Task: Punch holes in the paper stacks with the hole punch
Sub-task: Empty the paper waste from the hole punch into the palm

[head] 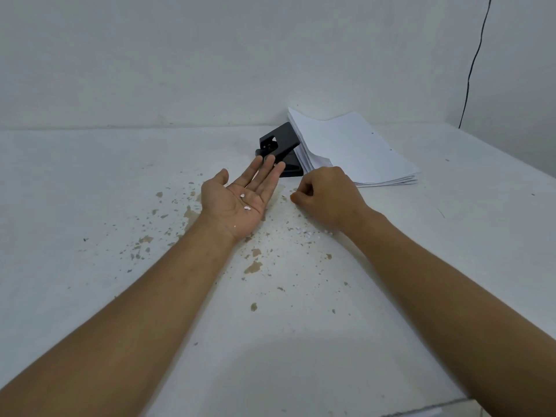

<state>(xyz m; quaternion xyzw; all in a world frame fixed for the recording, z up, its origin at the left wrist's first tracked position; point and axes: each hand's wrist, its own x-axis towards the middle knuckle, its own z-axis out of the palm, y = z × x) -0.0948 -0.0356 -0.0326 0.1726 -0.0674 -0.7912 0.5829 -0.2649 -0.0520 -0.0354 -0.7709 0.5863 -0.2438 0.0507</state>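
At mid-frame the left hand [240, 200] lay palm-up, fingers straight, cradling paper dots [244, 203]; the right hand [325, 195] was curled, fingertips pinched together, beside the hole punch [278, 149] and paper [352, 149].

Both bare forearms stretched forward, converging. Left hand [240, 200] turned palm-up — fingers straight and together, thumb splayed to the side. Right hand [326, 195] knuckles-up, fingers curled under — thumb and forefinger tips pressed together at the left edge.
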